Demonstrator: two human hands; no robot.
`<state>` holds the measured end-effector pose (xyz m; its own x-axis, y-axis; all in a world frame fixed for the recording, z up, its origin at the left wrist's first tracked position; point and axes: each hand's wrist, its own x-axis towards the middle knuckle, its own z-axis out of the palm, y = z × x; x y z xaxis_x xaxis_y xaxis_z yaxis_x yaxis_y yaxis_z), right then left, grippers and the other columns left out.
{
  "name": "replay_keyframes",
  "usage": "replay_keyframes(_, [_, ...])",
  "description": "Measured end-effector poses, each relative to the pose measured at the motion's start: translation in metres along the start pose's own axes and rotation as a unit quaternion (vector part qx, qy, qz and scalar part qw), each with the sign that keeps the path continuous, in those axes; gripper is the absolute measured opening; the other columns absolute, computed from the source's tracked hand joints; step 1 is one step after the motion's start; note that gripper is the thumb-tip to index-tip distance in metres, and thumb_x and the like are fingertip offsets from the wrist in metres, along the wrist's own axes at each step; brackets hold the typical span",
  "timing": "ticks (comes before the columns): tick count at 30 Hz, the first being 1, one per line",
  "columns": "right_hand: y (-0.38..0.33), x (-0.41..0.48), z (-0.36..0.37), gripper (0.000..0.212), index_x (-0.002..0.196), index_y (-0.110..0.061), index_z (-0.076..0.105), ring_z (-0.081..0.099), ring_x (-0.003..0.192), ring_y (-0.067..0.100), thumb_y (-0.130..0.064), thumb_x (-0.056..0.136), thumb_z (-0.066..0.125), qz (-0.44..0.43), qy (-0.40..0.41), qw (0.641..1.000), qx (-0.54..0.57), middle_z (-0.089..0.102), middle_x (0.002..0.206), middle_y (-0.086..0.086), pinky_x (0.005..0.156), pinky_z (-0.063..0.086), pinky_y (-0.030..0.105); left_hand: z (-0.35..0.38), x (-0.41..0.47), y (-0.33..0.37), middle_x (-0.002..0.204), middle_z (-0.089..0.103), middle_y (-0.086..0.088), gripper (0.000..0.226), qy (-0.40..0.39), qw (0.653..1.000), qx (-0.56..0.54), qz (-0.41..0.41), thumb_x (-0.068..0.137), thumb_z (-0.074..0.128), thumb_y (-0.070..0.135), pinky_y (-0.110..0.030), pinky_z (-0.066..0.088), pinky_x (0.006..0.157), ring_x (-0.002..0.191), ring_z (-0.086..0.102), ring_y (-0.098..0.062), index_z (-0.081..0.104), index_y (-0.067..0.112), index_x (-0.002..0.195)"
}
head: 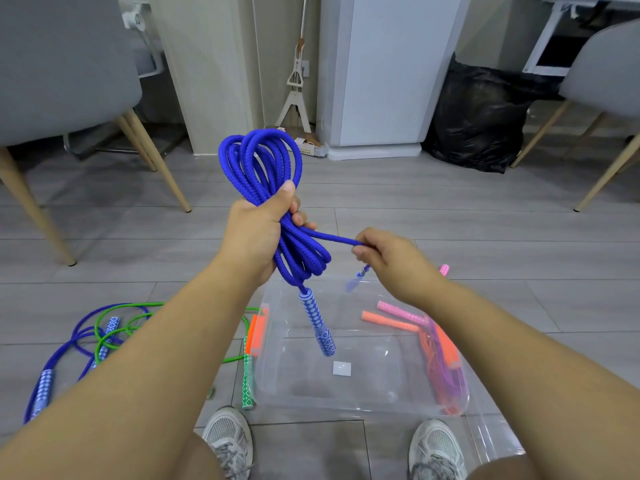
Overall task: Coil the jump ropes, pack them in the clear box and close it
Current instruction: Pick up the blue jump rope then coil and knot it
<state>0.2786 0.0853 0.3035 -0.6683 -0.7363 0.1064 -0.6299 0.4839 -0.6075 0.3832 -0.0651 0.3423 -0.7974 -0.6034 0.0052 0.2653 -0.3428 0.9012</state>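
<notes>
My left hand grips a coiled blue jump rope around its middle, loops standing above the fist. One blue-and-white handle hangs down over the clear box. My right hand pinches the rope's free end, pulled sideways from the coil; the second handle dangles under that hand. The open clear box sits on the floor between my feet. An orange and pink rope bundle lies at the box's right side.
A blue rope and a green rope lie tangled on the floor at the left, with a green handle and an orange clip by the box. The clear lid lies at the right. Chairs and a black bag stand beyond.
</notes>
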Motion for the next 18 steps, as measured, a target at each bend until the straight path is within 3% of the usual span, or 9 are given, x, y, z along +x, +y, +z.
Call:
replay_keyframes(6, [0.003, 0.012, 0.003, 0.006, 0.094, -0.021, 0.051, 0.048, 0.075, 0.022, -0.019, 0.097, 0.045, 0.053, 0.044, 0.998, 0.003, 0.057, 0.090, 0.006, 0.067, 0.042, 0.032, 0.001, -0.002, 0.005, 0.053, 0.046, 0.002, 0.027, 0.013, 1.000, 0.006, 0.011, 0.096, 0.051, 0.014, -0.038, 0.052, 0.072, 0.046, 0.048, -0.011, 0.050, 0.009, 0.070])
replay_keyframes(11, [0.003, 0.016, 0.005, 0.007, 0.096, -0.021, 0.053, 0.049, 0.065, 0.010, -0.021, 0.097, 0.046, 0.082, 0.094, 0.989, 0.081, 0.058, 0.088, 0.000, 0.051, 0.036, 0.010, -0.001, 0.000, 0.004, 0.050, 0.051, 0.003, 0.030, 0.031, 0.997, 0.065, 0.010, 0.095, 0.053, 0.017, -0.045, 0.051, 0.078, 0.046, 0.055, -0.011, 0.051, 0.008, 0.067])
replay_keyframes(15, [0.008, 0.016, 0.002, 0.009, 0.092, -0.028, 0.053, 0.058, 0.092, 0.020, -0.021, 0.095, 0.048, 0.099, 0.120, 0.974, 0.162, 0.066, 0.098, 0.001, 0.069, 0.040, 0.017, -0.006, 0.002, 0.001, 0.053, 0.061, 0.002, 0.032, 0.057, 0.991, 0.123, -0.001, 0.094, 0.056, 0.019, -0.042, 0.055, 0.076, 0.059, 0.059, -0.020, 0.057, 0.007, 0.064])
replay_keyframes(18, [0.010, 0.013, -0.002, 0.020, 0.085, -0.031, 0.054, 0.055, 0.087, 0.023, -0.014, 0.094, 0.049, 0.081, 0.100, 0.977, 0.171, 0.062, 0.090, 0.003, 0.073, 0.043, 0.023, -0.008, 0.003, -0.002, 0.058, 0.062, 0.001, 0.023, 0.070, 0.989, 0.134, -0.001, 0.094, 0.055, 0.015, -0.039, 0.058, 0.074, 0.063, 0.064, -0.018, 0.058, 0.003, 0.075])
